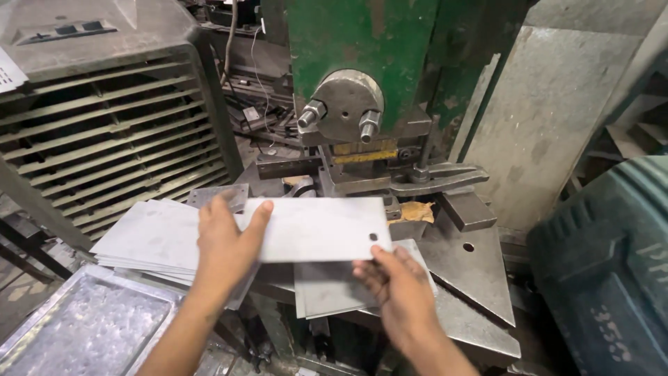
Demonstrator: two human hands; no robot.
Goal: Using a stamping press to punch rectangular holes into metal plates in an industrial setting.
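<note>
My left hand and my right hand both grip a flat grey metal sheet, held level in front of a green punch press. The left hand holds the sheet's left end. The right hand pinches its near right corner, close to a small punched hole. Under the left hand lies a stack of similar blank sheets. Beneath the right hand, more sheets rest on the press table. The press ram with two bolts hangs above the die area.
A large grey louvred air cooler stands at the left. A shiny metal tray lies at the lower left. The grey press table plate extends right with a hole in it. A dark green drum stands at the right.
</note>
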